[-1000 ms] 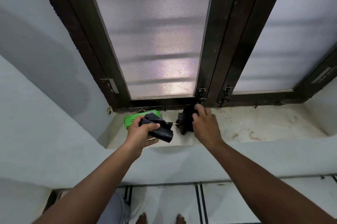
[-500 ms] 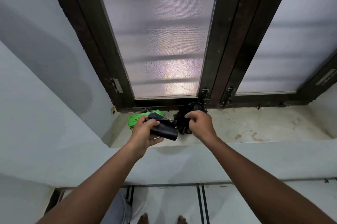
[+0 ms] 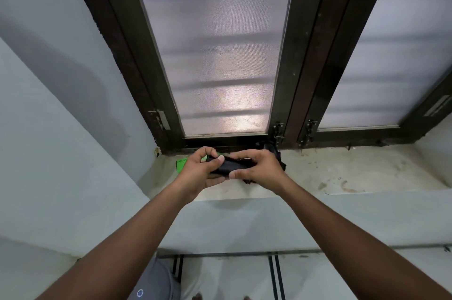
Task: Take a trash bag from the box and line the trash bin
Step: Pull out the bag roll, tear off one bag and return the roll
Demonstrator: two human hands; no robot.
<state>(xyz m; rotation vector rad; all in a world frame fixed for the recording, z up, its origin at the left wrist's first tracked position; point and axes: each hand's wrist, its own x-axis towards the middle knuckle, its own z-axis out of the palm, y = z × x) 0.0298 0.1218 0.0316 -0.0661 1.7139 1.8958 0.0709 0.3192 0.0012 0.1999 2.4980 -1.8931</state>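
We are holding a black roll of trash bags [image 3: 230, 165] above the window sill [image 3: 342, 177], gripping it with both hands at once. Our left hand [image 3: 198, 172] is curling around the roll's left end, thumb pressing on top and fingers wrapping underneath. Our right hand [image 3: 259, 167] is closing over the right end from above, its thumb tucking under the lower edge, so the roll is lying roughly level between the two palms. Behind our left hand, the green box [image 3: 182, 165] is lying flat on the sill, mostly covered by our wrist and knuckles, with only a corner and a sliver showing. More crumpled black plastic [image 3: 275, 153] is sitting on the sill behind our right hand, just beside the dark window frame [image 3: 293, 79]. The frosted panes [image 3: 220, 55] are glowing dimly above. At the bottom edge, our bare toes [image 3: 197, 296] are resting on the tiled floor [image 3: 232, 275].
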